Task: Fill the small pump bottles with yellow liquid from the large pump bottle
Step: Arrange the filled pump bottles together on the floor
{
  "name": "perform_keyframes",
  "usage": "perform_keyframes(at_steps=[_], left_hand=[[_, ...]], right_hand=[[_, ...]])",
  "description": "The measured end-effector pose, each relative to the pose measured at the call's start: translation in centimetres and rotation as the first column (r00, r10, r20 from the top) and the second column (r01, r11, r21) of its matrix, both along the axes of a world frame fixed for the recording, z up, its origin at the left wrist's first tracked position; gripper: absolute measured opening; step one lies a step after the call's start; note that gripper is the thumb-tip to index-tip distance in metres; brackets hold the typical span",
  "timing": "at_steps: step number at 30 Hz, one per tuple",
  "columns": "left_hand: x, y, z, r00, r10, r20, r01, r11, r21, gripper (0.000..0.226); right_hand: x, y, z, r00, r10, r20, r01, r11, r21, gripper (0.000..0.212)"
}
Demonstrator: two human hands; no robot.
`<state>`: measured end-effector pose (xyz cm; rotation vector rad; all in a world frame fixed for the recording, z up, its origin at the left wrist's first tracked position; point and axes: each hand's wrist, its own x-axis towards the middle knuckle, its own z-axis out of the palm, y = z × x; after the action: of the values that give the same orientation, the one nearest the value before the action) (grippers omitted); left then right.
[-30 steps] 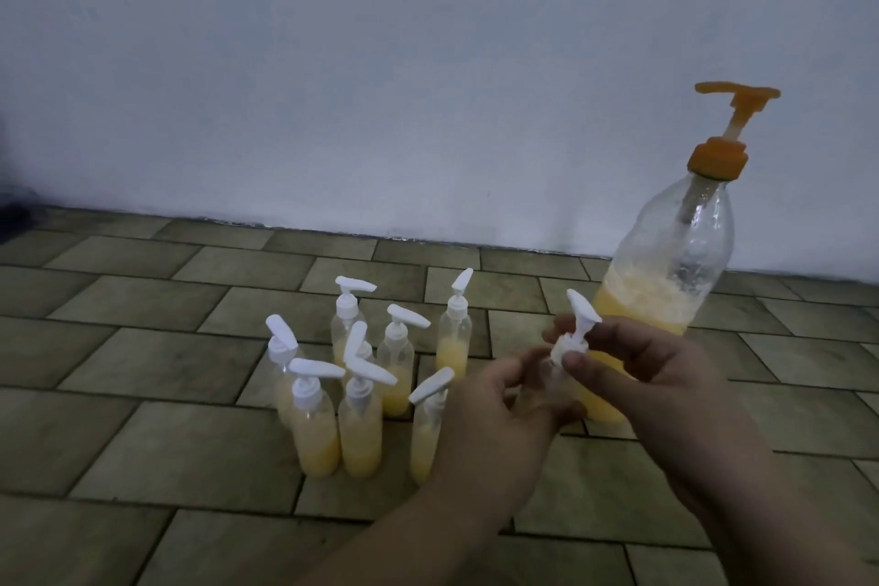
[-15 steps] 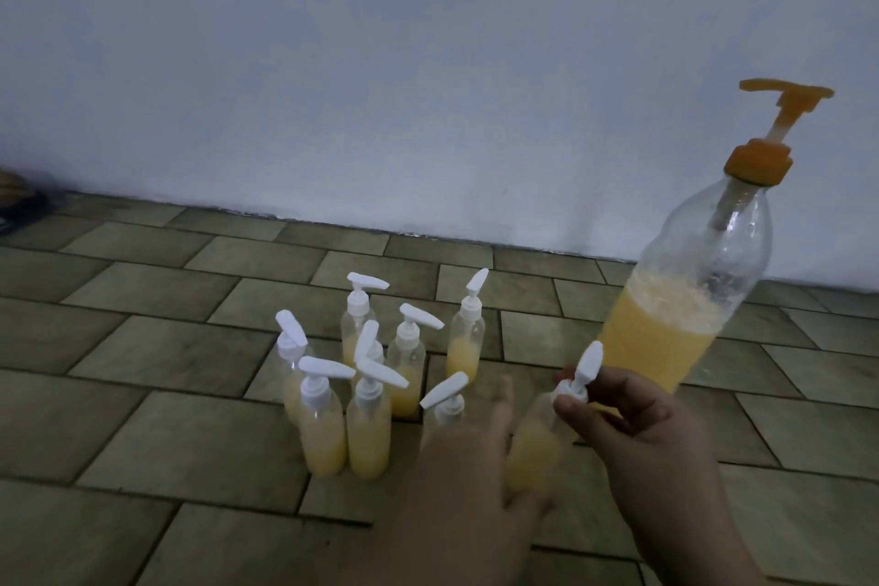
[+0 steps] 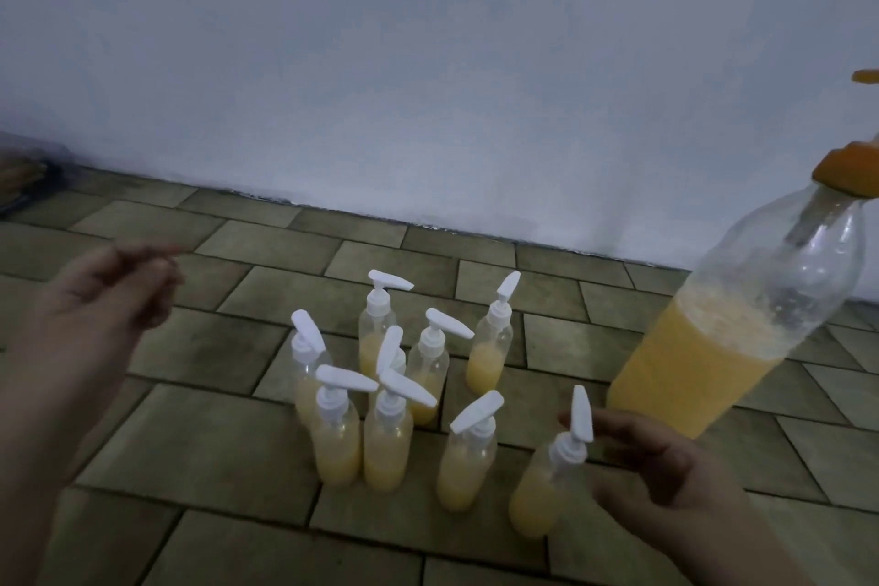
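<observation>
Right hand [image 3: 666,476] pinches pump neck of small clear plastic bottle of yellow liquid [image 3: 547,485]; left hand [image 3: 90,309] loose, empty. Risk: a careless set-down topples the adjacent small bottle [image 3: 463,466].

Both forearms bare, no sleeves visible. Left hand [image 3: 102,295] and right hand [image 3: 666,481]: no gloves, rings or watch seen.

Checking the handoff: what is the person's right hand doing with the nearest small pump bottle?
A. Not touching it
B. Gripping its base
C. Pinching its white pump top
C: the right hand pinches the white pump top of the nearest small pump bottle.
</observation>
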<state>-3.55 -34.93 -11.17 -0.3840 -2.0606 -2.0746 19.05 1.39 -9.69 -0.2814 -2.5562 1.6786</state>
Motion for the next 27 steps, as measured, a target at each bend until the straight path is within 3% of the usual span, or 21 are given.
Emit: perform_keyframes(at_steps=[2, 5, 7, 10, 13, 17, 23, 27], left_hand=[[-0.8, 0.8, -0.3, 0.991, -0.025, 0.134, 0.027, 0.999, -0.017, 0.023], [-1.6, 3.4, -1.0, 0.930, -0.225, 0.292, 0.302, 0.920, -0.250, 0.036], [-2.3, 4.8, -1.6, 0.788, -0.442, 0.428, 0.570, 0.787, -0.236, 0.047], [-3.9, 6.5, -1.8, 0.650, -0.552, 0.523, 0.710, 0.687, -0.157, 0.075], [-4.7, 8.1, -2.0, 0.518, -0.621, 0.588, 0.824, 0.545, -0.151, 0.073], [-5.2, 9.6, -1.7, 0.467, -0.639, 0.612, 0.877, 0.425, -0.225, 0.061], [-6.3, 10.6, -1.8, 0.606, -0.570, 0.555, 0.784, 0.544, -0.299, 0.041], [-7.9, 11.6, -2.1, 0.721, -0.520, 0.457, 0.663, 0.711, -0.237, 0.041]], right_hand=[[-0.1, 1.4, -0.1, 1.000, 0.019, -0.002, -0.019, 0.999, -0.051, 0.082], [-1.6, 2.6, -1.4, 0.990, -0.124, -0.063, 0.108, 0.970, -0.217, 0.071], [-3.8, 2.6, -2.5, 0.981, -0.185, -0.050, 0.172, 0.966, -0.194, 0.054], [-7.5, 2.2, -3.3, 0.991, -0.132, -0.012, 0.130, 0.984, -0.118, 0.049], [-11.0, 1.4, -3.7, 0.998, -0.019, 0.067, 0.016, 0.999, 0.042, 0.059], [-14.2, 0.7, -4.2, 0.989, 0.042, 0.138, -0.060, 0.990, 0.128, 0.053], [-16.4, 0.0, -4.4, 0.982, 0.137, 0.126, -0.155, 0.978, 0.141, 0.038], [-19.0, -1.0, -4.1, 0.988, 0.147, 0.055, -0.152, 0.985, 0.085, 0.035]])
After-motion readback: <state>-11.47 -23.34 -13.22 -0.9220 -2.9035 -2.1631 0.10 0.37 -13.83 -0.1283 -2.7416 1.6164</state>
